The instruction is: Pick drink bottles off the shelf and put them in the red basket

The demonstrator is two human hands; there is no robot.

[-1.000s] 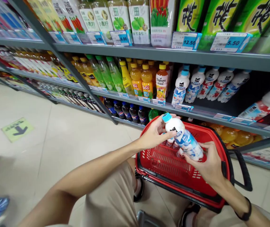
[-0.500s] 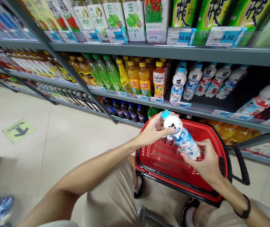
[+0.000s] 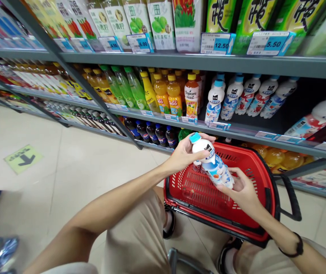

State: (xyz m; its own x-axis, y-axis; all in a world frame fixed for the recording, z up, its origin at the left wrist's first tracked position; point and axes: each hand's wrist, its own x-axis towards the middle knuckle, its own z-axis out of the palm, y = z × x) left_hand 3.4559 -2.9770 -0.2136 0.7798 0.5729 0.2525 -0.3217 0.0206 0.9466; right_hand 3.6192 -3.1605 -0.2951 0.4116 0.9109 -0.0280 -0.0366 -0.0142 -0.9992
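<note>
Currently: left hand (image 3: 187, 154) is gripping the neck, right hand (image 3: 244, 192) the base, of a blue-capped, white-and-blue plastic bottle (image 3: 215, 167) | bottle is leaning above a red plastic basket (image 3: 244, 158), not resting inside | partly hidden red-and-white items (image 3: 197, 166) are already sitting there | similar bottles (image 3: 214, 102) are standing shelved.

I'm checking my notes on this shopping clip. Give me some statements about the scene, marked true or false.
1. The left hand holds the blue-capped drink bottle near its neck. True.
2. Nothing touches the bottle's lower end. False: the right hand does.
3. The shopping basket below is green. False: the shopping basket is red.
4. A black wristband is on the right arm. True.
5. A price tag above reads 12.50. True.
</note>
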